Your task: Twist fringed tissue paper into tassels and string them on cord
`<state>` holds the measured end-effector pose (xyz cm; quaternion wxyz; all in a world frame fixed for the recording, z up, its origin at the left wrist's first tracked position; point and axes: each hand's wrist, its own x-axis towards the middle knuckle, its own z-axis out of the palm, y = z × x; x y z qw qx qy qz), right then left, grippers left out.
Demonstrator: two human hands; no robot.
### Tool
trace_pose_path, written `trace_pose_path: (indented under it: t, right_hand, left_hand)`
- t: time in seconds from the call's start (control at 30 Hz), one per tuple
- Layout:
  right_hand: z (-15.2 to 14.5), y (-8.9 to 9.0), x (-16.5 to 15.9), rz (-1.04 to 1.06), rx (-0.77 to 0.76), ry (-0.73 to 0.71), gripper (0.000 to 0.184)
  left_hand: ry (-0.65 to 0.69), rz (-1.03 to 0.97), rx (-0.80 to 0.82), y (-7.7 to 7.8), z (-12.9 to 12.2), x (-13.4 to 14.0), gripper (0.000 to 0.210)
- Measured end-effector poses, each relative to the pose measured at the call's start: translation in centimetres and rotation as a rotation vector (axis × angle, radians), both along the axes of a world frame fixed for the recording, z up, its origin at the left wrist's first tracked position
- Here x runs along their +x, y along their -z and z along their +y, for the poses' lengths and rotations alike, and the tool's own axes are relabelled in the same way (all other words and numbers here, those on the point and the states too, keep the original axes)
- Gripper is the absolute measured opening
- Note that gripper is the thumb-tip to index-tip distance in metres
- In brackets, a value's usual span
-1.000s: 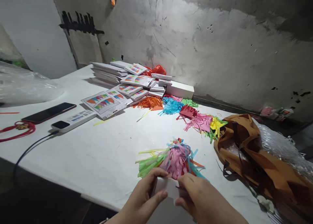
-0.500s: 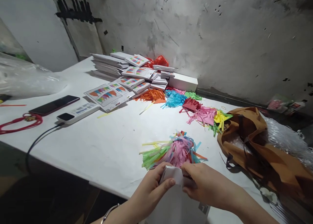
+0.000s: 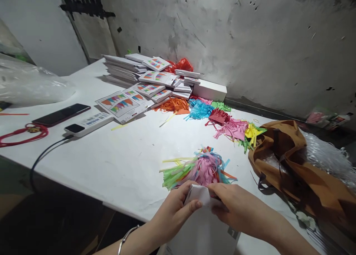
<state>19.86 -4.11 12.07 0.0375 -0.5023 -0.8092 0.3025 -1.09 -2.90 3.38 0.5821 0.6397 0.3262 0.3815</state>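
White box (image 3: pixel 204 231) has risen in view, clasped between left grip (image 3: pixel 179 205) and right grip (image 3: pixel 236 205)

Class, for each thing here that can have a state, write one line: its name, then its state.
Left hand: closed on the white packet, thumb on its near face
Right hand: gripping the packet's upper end
White packet: held in both hands
Tassel bundle: strips fanned out
Phone: lying flat, screen dark
White device: cable plugged in
Brown bag: slumped, mouth open
Bracelet: worn on left wrist
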Motion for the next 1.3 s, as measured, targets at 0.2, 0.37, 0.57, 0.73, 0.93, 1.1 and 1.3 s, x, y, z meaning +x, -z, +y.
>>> trace_pose_path:
  t: [0.2, 0.37, 0.57, 0.73, 0.93, 1.1, 1.3]
  right_hand:
    - [0.7, 0.6, -0.1, 0.095, -0.001, 0.006, 0.025]
    - [1.1, 1.0, 0.1, 0.140, 0.002, 0.000, 0.020]
    - [0.7, 1.2, 0.1, 0.058, 0.010, 0.063, 0.019]
    - [0.8, 1.1, -0.3, 0.015, 0.007, 0.060, 0.014]
    - [1.2, 1.3, -0.6, -0.009, 0.008, 0.033, 0.018]
    - [0.9, 1.4, -0.9, -0.115, 0.054, 0.055, 0.013]
    - [0.7, 1.7, -1.2, -0.266, 0.133, -0.001, 0.013]
  left_hand:
    - [0.078, -0.044, -0.034, -0.5, 0.4, -0.4, 0.038]
    - [0.076, 0.004, -0.053, -0.3, 0.6, -0.4, 0.040]
    - [0.064, -0.005, -0.094, -0.2, 0.5, -0.1, 0.041]
    - [0.067, -0.041, -0.083, -0.4, 0.2, 0.0, 0.037]
    - [-0.014, 0.080, 0.057, -0.1, -0.3, 0.1, 0.029]
    - [-0.010, 0.106, 0.103, 0.8, -0.2, 0.2, 0.036]
    - [-0.086, 0.143, 0.186, 1.0, 0.2, 0.6, 0.034]
